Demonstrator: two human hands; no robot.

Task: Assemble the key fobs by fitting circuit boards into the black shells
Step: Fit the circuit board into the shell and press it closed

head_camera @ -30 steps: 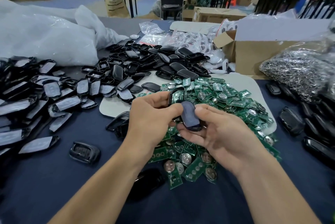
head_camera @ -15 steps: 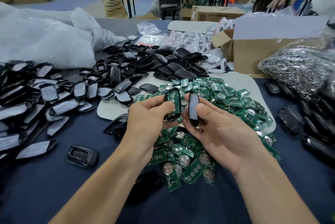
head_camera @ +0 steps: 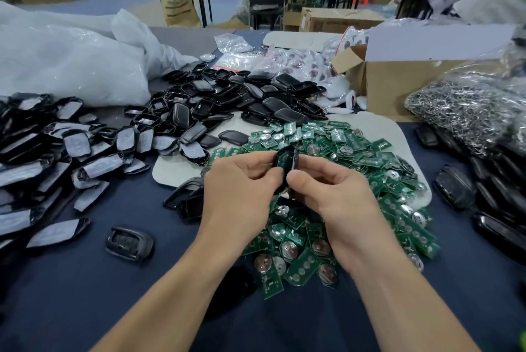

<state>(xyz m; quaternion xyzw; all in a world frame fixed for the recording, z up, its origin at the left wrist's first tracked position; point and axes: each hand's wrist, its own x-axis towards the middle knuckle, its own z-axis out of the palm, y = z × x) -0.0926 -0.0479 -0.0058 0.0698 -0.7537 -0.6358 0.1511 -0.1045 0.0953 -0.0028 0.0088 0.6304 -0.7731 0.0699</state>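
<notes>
Now the left hand [head_camera: 242, 189] is pinching a black shell [head_camera: 282, 160] with a green board [head_camera: 285, 158] inside, above the circuit board pile [head_camera: 355, 152], while the right hand [head_camera: 336, 195] is gripping the other black half [head_camera: 296, 165] against it. Likely the 2 rims are needing alignment before any squeeze.

Circuit-board heap [head_camera: 355, 158] at centre (on a mat [head_camera: 176, 169]); shell pile [head_camera: 227, 101] behind it; second shell pile [head_camera: 57, 152] at left; cardboard box [head_camera: 398, 89] at right rear.
</notes>
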